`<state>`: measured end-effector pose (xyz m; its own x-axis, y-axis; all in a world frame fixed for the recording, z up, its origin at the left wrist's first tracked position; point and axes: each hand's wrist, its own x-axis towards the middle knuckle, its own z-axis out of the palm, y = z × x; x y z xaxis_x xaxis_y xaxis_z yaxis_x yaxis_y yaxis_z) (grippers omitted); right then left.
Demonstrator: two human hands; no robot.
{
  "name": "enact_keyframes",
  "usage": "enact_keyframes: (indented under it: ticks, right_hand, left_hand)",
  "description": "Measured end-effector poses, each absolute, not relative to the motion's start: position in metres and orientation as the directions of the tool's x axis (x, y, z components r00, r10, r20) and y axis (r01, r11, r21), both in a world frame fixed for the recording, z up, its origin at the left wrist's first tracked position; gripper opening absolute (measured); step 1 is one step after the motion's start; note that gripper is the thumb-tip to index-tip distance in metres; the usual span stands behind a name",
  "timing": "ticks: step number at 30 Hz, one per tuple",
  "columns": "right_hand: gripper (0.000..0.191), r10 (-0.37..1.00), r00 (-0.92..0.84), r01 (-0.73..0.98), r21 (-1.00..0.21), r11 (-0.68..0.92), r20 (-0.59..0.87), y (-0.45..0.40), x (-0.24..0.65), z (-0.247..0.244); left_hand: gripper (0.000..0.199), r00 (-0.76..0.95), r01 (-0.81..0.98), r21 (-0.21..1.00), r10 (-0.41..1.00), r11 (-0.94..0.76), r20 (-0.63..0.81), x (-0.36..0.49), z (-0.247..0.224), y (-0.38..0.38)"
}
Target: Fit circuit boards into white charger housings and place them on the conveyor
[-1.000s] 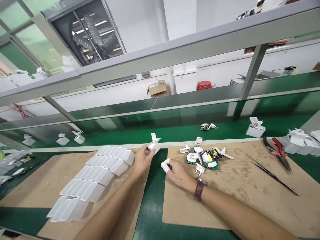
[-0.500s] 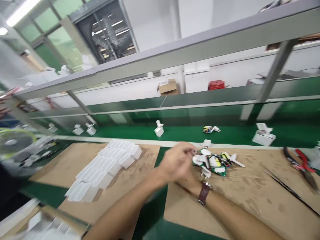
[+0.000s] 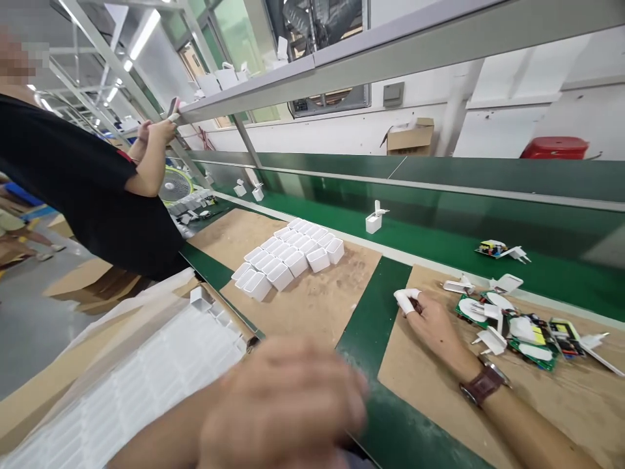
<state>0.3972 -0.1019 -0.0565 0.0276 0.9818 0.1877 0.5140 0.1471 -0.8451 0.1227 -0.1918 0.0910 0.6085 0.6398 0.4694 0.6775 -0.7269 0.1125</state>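
Observation:
My left hand [image 3: 283,404] is smeared by motion at the bottom middle, in front of a box of white plastic cases; its fingers cannot be made out. On the right brown board, my right hand [image 3: 434,326], with a watch at the wrist, rests near the left edge. Its fingers are curled, with white coverings on the tips; anything inside them is hidden. Right of it lies a pile of green circuit boards [image 3: 532,352] with white plug pieces [image 3: 493,339]. Rows of open white cases [image 3: 280,275] stand on the left brown board.
An open carton [image 3: 146,365] of white cases is at the lower left. A person in a black shirt [image 3: 97,189] stands beyond it. Along the green belt [image 3: 430,247] sit a white case with a plug [image 3: 374,221] and a circuit board [image 3: 492,248]. A shelf rail [image 3: 390,32] crosses above.
The view has swung left, bringing the person and carton into sight. My hands, together beside the circuit boards before, are now apart; the left has come back toward the carton.

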Motion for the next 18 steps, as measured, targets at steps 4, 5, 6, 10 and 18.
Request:
enact_keyframes:
  ticks: [4,5,6,10,18]
  right_hand:
    - [0.030,0.979,-0.007,0.526,-0.832,0.175,0.202,-0.103,0.396,-0.060]
    - [0.031,0.978,-0.016,0.528,-0.829,0.184,0.207,-0.103,0.396,-0.062]
    - [0.031,0.977,-0.027,0.530,-0.826,0.194,0.212,-0.103,0.396,-0.064]
    - [0.032,0.974,-0.042,0.547,-0.811,0.208,0.222,-0.101,0.397,-0.074]
    - [0.026,0.975,-0.025,0.548,-0.813,0.197,0.219,-0.103,0.395,-0.073]
  left_hand:
    - [0.022,0.507,0.823,-0.089,0.653,-0.562,0.563,0.041,0.092,-0.127]
    - [0.019,0.423,0.891,-0.106,0.723,-0.442,0.546,0.017,0.085,-0.113]
    - [0.023,0.346,0.932,-0.096,0.784,-0.348,0.515,-0.006,0.075,-0.103]
    - [0.061,0.041,0.990,0.113,0.936,-0.086,0.350,-0.076,0.031,-0.085]
    - [0.056,-0.146,0.889,0.457,0.945,-0.004,0.292,-0.102,0.010,-0.073]
